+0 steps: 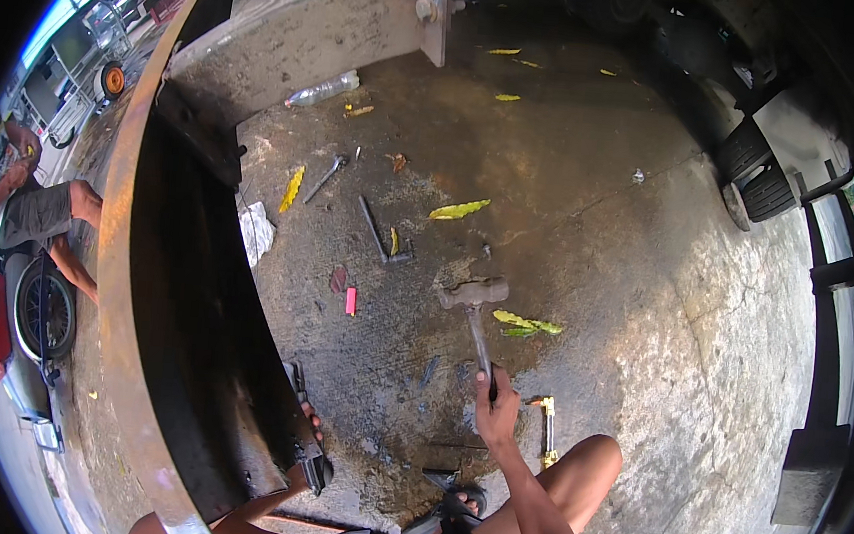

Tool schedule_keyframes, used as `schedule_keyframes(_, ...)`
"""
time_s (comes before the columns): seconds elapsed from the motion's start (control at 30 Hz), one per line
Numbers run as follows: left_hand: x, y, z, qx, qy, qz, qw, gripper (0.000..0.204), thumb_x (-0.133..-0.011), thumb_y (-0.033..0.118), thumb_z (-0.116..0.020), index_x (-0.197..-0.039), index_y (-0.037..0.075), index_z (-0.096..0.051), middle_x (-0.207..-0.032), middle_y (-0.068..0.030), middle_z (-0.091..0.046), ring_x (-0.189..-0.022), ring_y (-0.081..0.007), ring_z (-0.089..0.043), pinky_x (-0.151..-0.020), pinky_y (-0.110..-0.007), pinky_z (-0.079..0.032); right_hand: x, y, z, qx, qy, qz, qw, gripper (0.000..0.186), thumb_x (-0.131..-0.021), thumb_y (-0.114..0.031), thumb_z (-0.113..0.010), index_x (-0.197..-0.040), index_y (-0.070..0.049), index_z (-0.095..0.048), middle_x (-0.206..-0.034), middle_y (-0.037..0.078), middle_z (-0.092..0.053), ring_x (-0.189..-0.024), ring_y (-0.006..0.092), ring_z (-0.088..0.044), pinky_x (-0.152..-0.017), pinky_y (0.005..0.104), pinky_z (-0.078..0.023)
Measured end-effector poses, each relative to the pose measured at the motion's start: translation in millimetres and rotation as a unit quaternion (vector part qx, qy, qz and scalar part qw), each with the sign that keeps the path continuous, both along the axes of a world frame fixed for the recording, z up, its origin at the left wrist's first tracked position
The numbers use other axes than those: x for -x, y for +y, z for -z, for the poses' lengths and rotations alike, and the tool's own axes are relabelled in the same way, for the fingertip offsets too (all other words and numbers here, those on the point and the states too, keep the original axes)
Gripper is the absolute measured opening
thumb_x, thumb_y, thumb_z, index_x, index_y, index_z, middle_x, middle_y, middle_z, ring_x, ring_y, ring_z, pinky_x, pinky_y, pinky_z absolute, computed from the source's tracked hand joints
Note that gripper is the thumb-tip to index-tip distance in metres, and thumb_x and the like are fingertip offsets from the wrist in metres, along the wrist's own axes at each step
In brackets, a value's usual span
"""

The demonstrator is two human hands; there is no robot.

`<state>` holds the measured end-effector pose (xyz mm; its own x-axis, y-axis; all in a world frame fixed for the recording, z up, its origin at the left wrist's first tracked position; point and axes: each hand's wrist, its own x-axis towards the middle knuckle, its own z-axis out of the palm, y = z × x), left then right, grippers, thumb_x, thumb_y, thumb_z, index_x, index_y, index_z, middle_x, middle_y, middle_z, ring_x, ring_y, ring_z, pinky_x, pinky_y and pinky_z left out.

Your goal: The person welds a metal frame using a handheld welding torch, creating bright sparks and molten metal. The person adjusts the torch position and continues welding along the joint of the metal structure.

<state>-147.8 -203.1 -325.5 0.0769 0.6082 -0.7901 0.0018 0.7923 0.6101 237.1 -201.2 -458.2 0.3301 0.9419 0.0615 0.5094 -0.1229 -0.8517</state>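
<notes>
My right hand (498,413) is closed round the handle of a hammer (475,293), its heavy head raised over the wet concrete. At the near end of a long rusty steel beam (121,273), my left hand (312,420) is closed on a dark metal tool that looks like locking pliers (311,458). The beam's edge and the tool partly hide that hand. Beside my right knee a brass torch fitting (548,432) stands on the floor.
A steel rod (373,228), a wrench (324,180), a pink lighter (351,301) and yellow leaves (460,209) lie on the concrete. A plastic bottle (323,89) lies by the crosspiece (309,42). Another person (36,196) sits beyond the beam. Tyres (755,172) are at right.
</notes>
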Motion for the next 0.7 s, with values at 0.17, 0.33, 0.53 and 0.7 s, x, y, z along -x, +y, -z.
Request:
schedule_keyframes(0.17, -10, 5, 6, -0.013, -0.031, 0.001, 0.999, 0.028, -0.107, 0.043, -0.072, -0.116, 0.017, -0.072, -0.105, 0.0035, -0.075, -0.097, -0.0143, -0.074, -0.088, -0.035, -0.051, -17, 95, -146, -0.049, 0.260, -0.137, 0.954, 0.034, -0.114, -0.030, -0.062, -0.133, -0.002, -0.062, -0.069, -0.006, -0.048, -0.058, 0.0042, -0.046, -0.050, 0.0256, -0.038)
schedule_keyframes(0.33, -24, 5, 14, -0.052, -0.075, 0.015, 0.996, 0.028, -0.106, 0.045, -0.073, -0.113, 0.018, -0.073, -0.105, 0.0039, -0.076, -0.097, -0.0143, -0.074, -0.088, -0.035, -0.049, -27, 179, -229, -0.239, 0.144, -0.050, 0.959, 0.047, -0.114, -0.030, -0.063, -0.150, 0.000, -0.058, -0.072, -0.007, -0.050, -0.060, 0.0030, -0.047, -0.050, 0.0245, -0.037)
schedule_keyframes(0.53, -44, 5, -15, -0.055, -0.025, 0.018, 0.998, 0.025, -0.107, 0.043, -0.073, -0.110, 0.018, -0.072, -0.106, 0.0048, -0.076, -0.098, -0.0128, -0.073, -0.091, -0.034, -0.048, -23, 252, -327, -0.386, 0.066, -0.112, 0.913, 0.054, -0.112, -0.027, -0.065, -0.161, -0.007, -0.052, -0.071, -0.007, -0.048, -0.059, 0.0021, -0.044, -0.051, 0.0239, -0.035)
schedule_keyframes(0.7, -38, -2, -4, -0.038, -0.030, 0.007, 0.999, 0.025, -0.108, 0.043, -0.071, -0.111, 0.018, -0.069, -0.105, 0.0041, -0.075, -0.099, -0.0126, -0.073, -0.091, -0.033, -0.049, -9, 276, -349, -0.308, -0.076, -0.085, 0.944, 0.041, -0.109, -0.028, -0.066, -0.143, -0.006, -0.065, -0.071, 0.002, -0.057, -0.061, 0.0110, -0.053, -0.058, 0.0350, -0.046)
